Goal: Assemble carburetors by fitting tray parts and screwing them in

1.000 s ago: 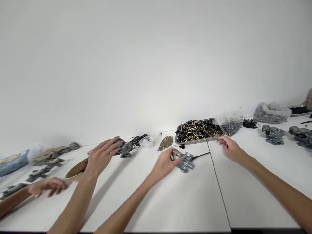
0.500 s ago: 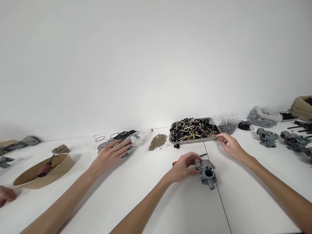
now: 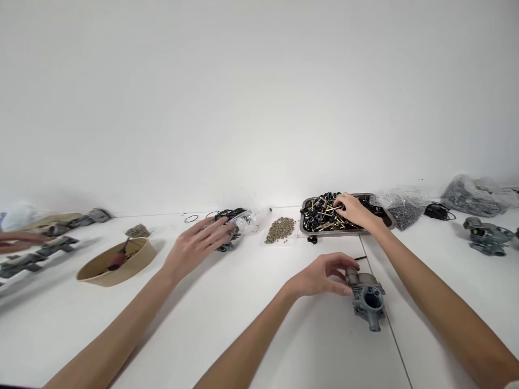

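Carburetor (image 3: pixel 368 300) sits near the desk's (image 3: pixel 284 346) front edge, right of the middle, on a seam between tabletops. The person's left hand (image 3: pixel 322 276) grips its upper end. The right hand (image 3: pixel 354 210) reaches into the metal tray (image 3: pixel 387 219) of black and brass parts at the back edge; whether it pinches anything, I cannot tell. A co-worker's hand (image 3: pixel 198 246) lies spread beside a bag of black rings (image 3: pixel 239 221).

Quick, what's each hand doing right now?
Left hand: closed on the carburetor.
Right hand: in the tray, grip unclear.
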`<state>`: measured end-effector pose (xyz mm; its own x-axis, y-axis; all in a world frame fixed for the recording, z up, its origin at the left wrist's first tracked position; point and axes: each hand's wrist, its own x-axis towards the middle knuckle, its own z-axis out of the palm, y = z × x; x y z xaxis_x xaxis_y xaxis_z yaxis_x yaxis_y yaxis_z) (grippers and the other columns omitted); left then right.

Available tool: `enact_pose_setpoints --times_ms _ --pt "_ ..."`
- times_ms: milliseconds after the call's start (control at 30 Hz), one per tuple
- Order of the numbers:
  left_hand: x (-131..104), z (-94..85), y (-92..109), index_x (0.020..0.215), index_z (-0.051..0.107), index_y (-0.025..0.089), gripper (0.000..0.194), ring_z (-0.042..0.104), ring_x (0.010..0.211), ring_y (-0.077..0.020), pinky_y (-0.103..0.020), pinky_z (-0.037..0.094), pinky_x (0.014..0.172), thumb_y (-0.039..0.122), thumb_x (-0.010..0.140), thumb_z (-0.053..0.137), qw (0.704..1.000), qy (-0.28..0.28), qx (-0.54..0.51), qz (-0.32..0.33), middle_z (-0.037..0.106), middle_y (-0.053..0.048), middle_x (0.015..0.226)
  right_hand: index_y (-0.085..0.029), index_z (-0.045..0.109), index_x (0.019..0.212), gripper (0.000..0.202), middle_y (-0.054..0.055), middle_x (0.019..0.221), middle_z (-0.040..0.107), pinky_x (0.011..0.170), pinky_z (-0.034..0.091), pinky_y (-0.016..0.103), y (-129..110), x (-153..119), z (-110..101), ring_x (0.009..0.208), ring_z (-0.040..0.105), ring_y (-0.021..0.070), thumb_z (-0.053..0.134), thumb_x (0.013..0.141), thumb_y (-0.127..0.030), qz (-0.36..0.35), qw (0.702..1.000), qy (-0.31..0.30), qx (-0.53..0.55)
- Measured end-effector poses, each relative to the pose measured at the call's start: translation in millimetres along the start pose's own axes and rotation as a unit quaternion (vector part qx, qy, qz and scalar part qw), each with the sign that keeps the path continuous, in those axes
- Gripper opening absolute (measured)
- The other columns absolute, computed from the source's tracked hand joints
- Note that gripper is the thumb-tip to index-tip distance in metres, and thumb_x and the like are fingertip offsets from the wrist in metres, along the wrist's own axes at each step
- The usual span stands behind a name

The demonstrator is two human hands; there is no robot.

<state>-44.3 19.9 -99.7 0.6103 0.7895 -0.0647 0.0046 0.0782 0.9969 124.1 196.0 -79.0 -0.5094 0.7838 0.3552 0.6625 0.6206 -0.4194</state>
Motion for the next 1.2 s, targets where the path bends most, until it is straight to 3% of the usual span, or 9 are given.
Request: enact_pose_setpoints --times_ms 133,333,567,867,1067,1200 --pt "0.7 -6.2 1.3 0.099 0.069 0.016 0.045 0.063 0.100 -0.0184 -0.032 0.051 0.088 0.040 0.065 0.085 0.996 0.083 -0.022 0.008 0.068 -0.011 0.108 -0.017 0.066 0.094 0.013 0.012 0.108 0.060 0.093 0.047 0.043 8.8 -0.8 11.0 0.100 0.059 0.0245 0.055 0.088 -0.015 -0.014 1.000 0.006 -0.021" --pt "0.0 -14.7 4.8 0.094 0.066 0.014 0.037 0.067 0.087 -0.0156 -0.026 0.051 0.075 0.043 0.074 0.077 0.986 0.162 -0.039 0.005 0.070 -0.010 0.099 -0.017 0.065 0.084 0.011 0.012 0.102 0.061 0.098 0.042 0.049 8.0 -0.6 3.3 0.103 0.057 0.0289 0.057 0.085 -0.010 -0.041 0.998 0.031 -0.021" --pt "-2.3 -15.0 11.1 0.094 0.065 0.014 0.036 0.067 0.083 -0.0145 -0.027 0.052 0.074 0.043 0.076 0.074 0.985 0.169 -0.034 0.011 0.070 -0.009 0.098 -0.018 0.067 0.097 0.012 0.009 0.096 0.069 0.083 0.052 0.038 -14.6 3.9 -11.7 0.087 0.064 0.0219 0.057 0.091 -0.022 -0.055 0.993 0.067 0.075" --pt "-3.0 -13.8 9.3 0.095 0.067 0.015 0.035 0.067 0.085 -0.0132 -0.025 0.050 0.073 0.045 0.078 0.071 0.988 0.153 -0.012 -0.006 0.068 -0.009 0.109 -0.019 0.063 0.095 0.008 0.006 0.093 0.071 0.078 0.054 0.033 -36.9 -0.5 22.3 0.085 0.067 0.0190 0.058 0.089 -0.019 -0.078 0.986 0.063 0.134" --pt "-3.1 -15.5 8.7 0.094 0.067 0.015 0.034 0.066 0.083 -0.0130 -0.024 0.049 0.072 0.045 0.078 0.071 0.989 0.150 -0.009 -0.002 0.069 -0.009 0.107 -0.019 0.061 0.097 0.014 0.008 0.102 0.068 0.085 0.051 0.035 -36.8 0.6 35.4 0.091 0.064 0.0204 0.048 0.093 -0.016 -0.111 0.989 0.049 0.084" --pt "-3.2 -16.0 7.4 0.094 0.067 0.016 0.033 0.066 0.082 -0.0125 -0.025 0.050 0.074 0.045 0.078 0.071 0.989 0.148 -0.020 -0.011 0.069 -0.008 0.107 -0.018 0.063 0.093 0.021 0.009 0.098 0.065 0.088 0.049 0.037 -36.7 2.7 47.1 0.091 0.061 0.0221 0.043 0.094 -0.012 -0.128 0.991 0.027 0.029"
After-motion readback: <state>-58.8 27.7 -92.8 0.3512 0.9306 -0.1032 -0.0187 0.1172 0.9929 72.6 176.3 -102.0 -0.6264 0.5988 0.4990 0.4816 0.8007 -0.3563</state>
